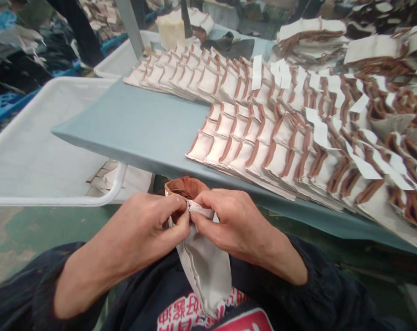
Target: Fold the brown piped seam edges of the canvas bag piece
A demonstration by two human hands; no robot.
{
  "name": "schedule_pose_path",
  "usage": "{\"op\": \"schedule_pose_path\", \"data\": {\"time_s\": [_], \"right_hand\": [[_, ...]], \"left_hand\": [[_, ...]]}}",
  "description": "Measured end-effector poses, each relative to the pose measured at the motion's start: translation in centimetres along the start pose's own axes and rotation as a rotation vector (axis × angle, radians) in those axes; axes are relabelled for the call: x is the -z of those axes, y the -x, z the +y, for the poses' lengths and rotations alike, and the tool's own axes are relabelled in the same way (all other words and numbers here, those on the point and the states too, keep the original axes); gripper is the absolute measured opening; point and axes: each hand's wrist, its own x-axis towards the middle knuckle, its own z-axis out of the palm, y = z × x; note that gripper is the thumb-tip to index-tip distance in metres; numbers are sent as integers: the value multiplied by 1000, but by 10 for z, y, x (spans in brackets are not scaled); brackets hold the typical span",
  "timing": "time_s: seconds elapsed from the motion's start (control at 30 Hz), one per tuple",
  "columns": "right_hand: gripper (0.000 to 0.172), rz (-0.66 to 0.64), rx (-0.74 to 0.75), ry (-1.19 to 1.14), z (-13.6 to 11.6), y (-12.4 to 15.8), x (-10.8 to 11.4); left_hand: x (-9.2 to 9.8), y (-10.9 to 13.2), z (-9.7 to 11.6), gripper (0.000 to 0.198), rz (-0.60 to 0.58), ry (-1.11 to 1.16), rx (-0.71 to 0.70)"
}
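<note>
A tapered off-white fabric piece with a smooth face, a ridged seam and a reddish-brown lining hung at six o'clock in the view, in front of the person's dark clothing, while the bare left hand and bare right hand met at its rim—thumbs and forefingers of both pinched on the seam. Just beyond, the blue-grey covered table reached toward ten o'clock over a rounded-rim white plastic tub, and overlapping rows of curled, brown-edged off-white pieces—some topped with flat white strips—crowded it from twelve to three o'clock.
</note>
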Motion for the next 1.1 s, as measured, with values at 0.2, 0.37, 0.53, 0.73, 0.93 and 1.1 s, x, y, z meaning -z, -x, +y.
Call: {"op": "schedule_pose_path", "data": {"time_s": [0.2,0.37,0.53,0.73,0.93,1.1], "right_hand": [[11,3,64,38,0,-4,2],[12,-76,-124,-367,12,-10,-6],[10,-140,-236,-530,23,-7,-11],[10,110,144,-59,15,-7,3],[16,112,183,121,11,-5,5],[11,67,-136,-286,16,-8,-5]], "left_hand": [[6,-8,3,30,-86,61,41],[-17,-10,-4,27,1,538,291],[-35,-4,-1,30,117,738,361],[-26,-2,13,27,238,245,171],[-30,0,16,31,280,67,89],[-44,-5,9,27,258,511,330]]}}
